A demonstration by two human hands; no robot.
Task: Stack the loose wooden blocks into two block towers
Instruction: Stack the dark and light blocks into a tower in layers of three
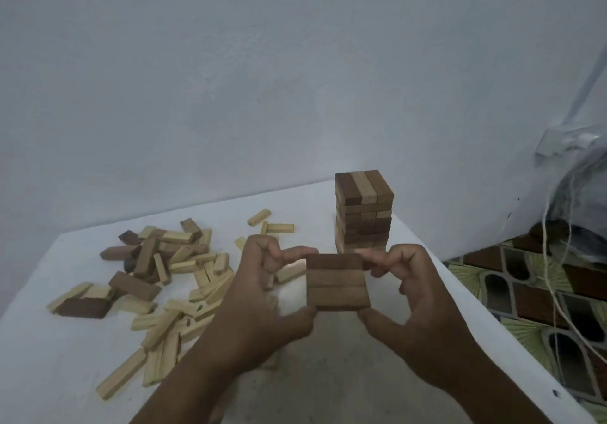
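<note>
Directly before us, both of our hands hold a flat layer of three brown blocks (337,281), laid side by side so that together they make a square. We cannot tell whether this layer floats above the white table (328,391) or tops a second tower hidden beneath it. Our left hand (259,295) grips the layer's left edge: the thumb presses its near left corner, the forefinger reaches along the far left corner, and the other fingers curl into the palm. Our right hand (414,295) mirrors it on the right edge, thumb at the near right corner and fingertips pinching the far right corner. Both forearms rise from the near edge of the table and angle inward toward each other.

Just beyond the held layer, near the table's far right corner, stands a finished tower (364,213) of many crossed layers in mixed dark and pale wood, with three blocks lying side by side on top.

Across the left half of the table lies a scattered pile of loose blocks (157,279), mostly pale with some dark brown ones among them, some overlapping. A few pale strays (269,223) rest near the far edge, between the pile and the tower.

Beyond the table's right edge we see patterned floor tiles (525,292) and pale dangling cords (551,285).
</note>
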